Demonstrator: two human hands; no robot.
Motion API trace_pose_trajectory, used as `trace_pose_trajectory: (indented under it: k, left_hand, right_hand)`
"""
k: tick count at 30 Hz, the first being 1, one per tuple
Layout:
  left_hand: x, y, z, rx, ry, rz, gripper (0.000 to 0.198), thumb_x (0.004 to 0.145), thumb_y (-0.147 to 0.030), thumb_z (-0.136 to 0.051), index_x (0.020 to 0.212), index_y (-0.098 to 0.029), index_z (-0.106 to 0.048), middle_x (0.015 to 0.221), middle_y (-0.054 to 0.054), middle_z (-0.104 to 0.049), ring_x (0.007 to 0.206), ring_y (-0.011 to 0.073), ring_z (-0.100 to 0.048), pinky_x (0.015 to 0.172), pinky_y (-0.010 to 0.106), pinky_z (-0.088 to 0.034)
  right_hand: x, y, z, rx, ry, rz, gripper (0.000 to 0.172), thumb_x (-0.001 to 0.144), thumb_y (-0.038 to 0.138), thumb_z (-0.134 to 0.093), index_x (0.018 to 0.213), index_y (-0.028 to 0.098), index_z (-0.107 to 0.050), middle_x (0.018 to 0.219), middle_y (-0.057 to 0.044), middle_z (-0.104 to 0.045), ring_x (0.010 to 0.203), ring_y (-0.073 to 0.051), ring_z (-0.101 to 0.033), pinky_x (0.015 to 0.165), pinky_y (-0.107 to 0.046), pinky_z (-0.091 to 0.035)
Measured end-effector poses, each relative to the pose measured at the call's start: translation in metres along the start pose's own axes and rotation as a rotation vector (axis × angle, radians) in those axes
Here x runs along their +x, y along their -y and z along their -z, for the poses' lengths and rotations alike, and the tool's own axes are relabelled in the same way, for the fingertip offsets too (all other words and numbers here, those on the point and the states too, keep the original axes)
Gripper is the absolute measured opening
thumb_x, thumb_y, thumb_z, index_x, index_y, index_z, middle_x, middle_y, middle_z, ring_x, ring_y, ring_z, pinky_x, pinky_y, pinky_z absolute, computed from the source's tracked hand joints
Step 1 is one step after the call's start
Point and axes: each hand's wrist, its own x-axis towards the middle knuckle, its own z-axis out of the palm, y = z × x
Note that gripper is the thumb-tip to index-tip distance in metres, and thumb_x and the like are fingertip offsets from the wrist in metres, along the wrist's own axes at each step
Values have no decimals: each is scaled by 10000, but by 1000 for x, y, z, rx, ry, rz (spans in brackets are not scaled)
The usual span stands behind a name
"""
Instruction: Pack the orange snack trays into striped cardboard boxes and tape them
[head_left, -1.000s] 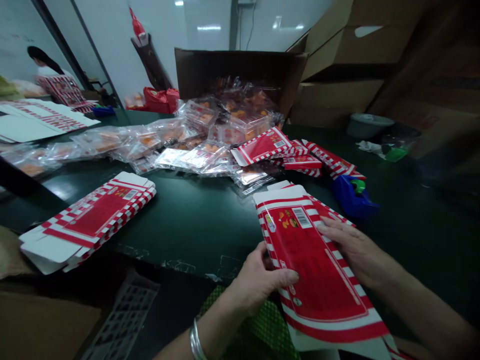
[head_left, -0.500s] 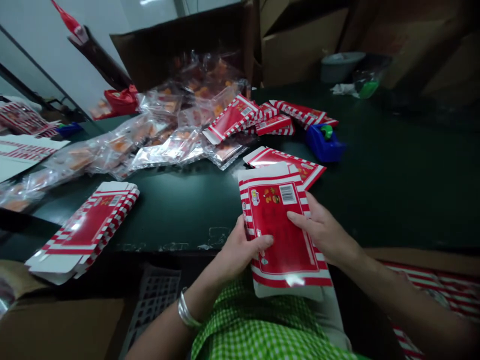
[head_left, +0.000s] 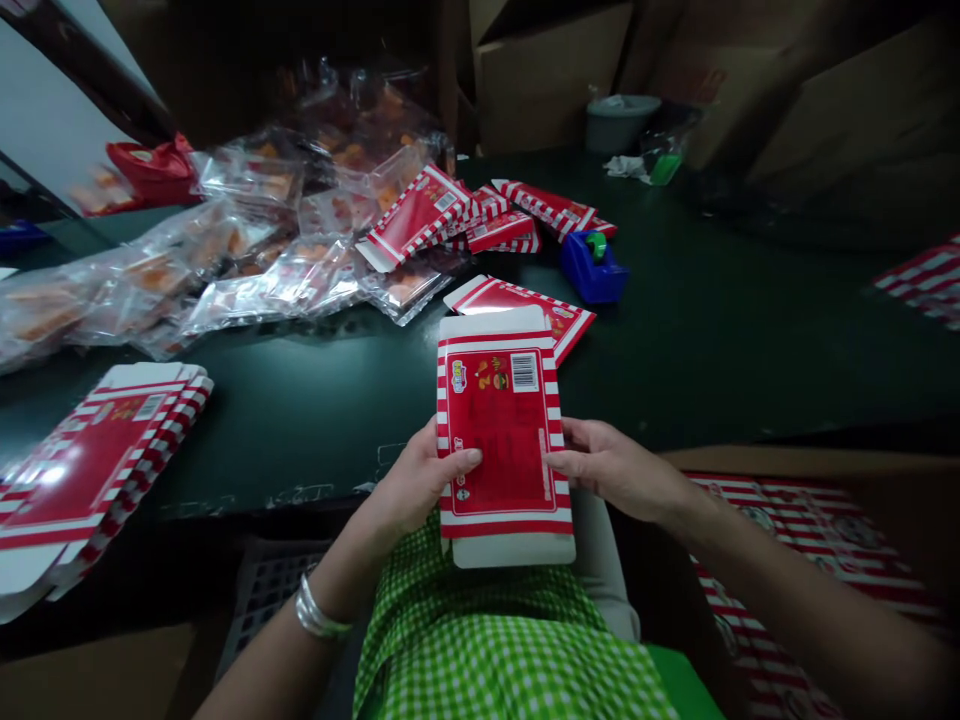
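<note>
A flat red-and-white striped carton (head_left: 501, 430) with a barcode near its top is held upright over my lap, at the near edge of the dark green table (head_left: 337, 400). My left hand (head_left: 417, 482) grips its left edge, thumb on the red face. My right hand (head_left: 607, 466) grips the right edge, fingers curled behind. Another flat carton (head_left: 559, 310) lies on the table just behind it.
A stack of flat cartons (head_left: 90, 460) lies at the left. Clear bags of orange snacks (head_left: 247, 250) are heaped at the back left, with more cartons (head_left: 480, 215) and a blue tape dispenser (head_left: 592, 268) behind. Brown boxes stand at the back. A box of cartons (head_left: 810, 540) sits at my right.
Both hands have drawn the carton toward my lap and turned it square and upright. The view has tilted down and to the right.
</note>
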Motion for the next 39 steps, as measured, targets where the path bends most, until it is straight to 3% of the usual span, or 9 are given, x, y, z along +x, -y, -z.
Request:
trace_pose_trajectory:
  k: [3, 9, 14, 16, 21, 27, 34, 37, 39]
  left_hand:
    - [-8, 1, 3, 114, -80, -33, 480, 704, -230, -800, 1130, -148, -595, 980, 84, -747, 779, 197, -700, 711, 320, -567]
    - [-30, 16, 9, -46, 29, 95, 427, 698, -303, -785, 1049, -92, -664, 919, 110, -749, 748, 186, -691, 727, 313, -537]
    - [-11, 12, 10, 50, -258, -85, 854, 655, -252, -800, 1391, -116, -389, 1041, 137, -720, 882, 236, -693, 776, 338, -533]
    - [-8, 15, 6, 35, -220, -88, 909, 656, -258, -792, 1422, -118, -324, 1021, 139, -718, 849, 245, -698, 747, 348, -542]
    - [-26, 34, 4, 35, -100, -24, 956, 704, -267, -769, 1474, -172, -210, 1015, 122, -708, 836, 250, -705, 727, 356, -551]
    - [-40, 31, 7, 46, 6, 26, 977, 751, -324, -762, 1497, -197, -144, 1054, 134, -713, 899, 281, -711, 807, 417, -551]
    - [-34, 34, -4, 117, -166, -110, 646, 765, -311, -746, 1309, -165, -429, 1126, 136, -695, 1004, 268, -678, 843, 365, -546]
    - [-35, 36, -3, 34, -99, -83, 742, 726, -292, -774, 1349, -205, -380, 1025, 84, -717, 897, 236, -699, 789, 356, -555]
    - [-37, 36, 0, 38, -57, -39, 697, 707, -298, -784, 1297, -215, -424, 957, 50, -720, 827, 211, -696, 741, 328, -551]
  right_hand:
    - [-7, -3, -4, 35, -25, 3, 557, 770, 307, -764, 1291, 222, -587, 1232, -95, -686, 1055, -290, -680, 920, -443, -555]
    - [-23, -27, -8, 142, -44, -134, 608, 826, 345, -709, 1389, 242, -503, 1254, -120, -673, 1096, -322, -662, 948, -479, -534]
    - [-27, -45, -15, 202, 14, -174, 672, 779, 408, -737, 1377, 207, -506, 1206, -147, -692, 1113, -344, -649, 990, -505, -485]
    - [-28, -53, -10, 191, -19, -177, 738, 735, 443, -767, 1375, 204, -488, 1186, -161, -695, 1096, -357, -655, 963, -510, -499]
    - [-29, -67, 6, 30, -265, -96, 817, 672, 525, -790, 1346, 231, -436, 1226, -185, -662, 1062, -362, -670, 874, -480, -559]
    - [-22, -48, -10, -29, -397, 78, 1029, 689, 576, -758, 1482, 264, -181, 1151, -140, -703, 946, -319, -713, 731, -435, -601]
    - [-33, -43, -12, -52, -346, 140, 827, 710, 527, -766, 1383, 260, -367, 1082, -97, -730, 938, -302, -711, 775, -437, -597]
    - [-39, -45, -6, -113, -327, 128, 759, 705, 515, -778, 1325, 262, -419, 1062, -97, -730, 890, -301, -717, 738, -444, -604]
    - [-41, -44, -5, -172, -326, 122, 687, 693, 531, -777, 1249, 248, -489, 1030, -96, -732, 847, -295, -716, 692, -427, -606]
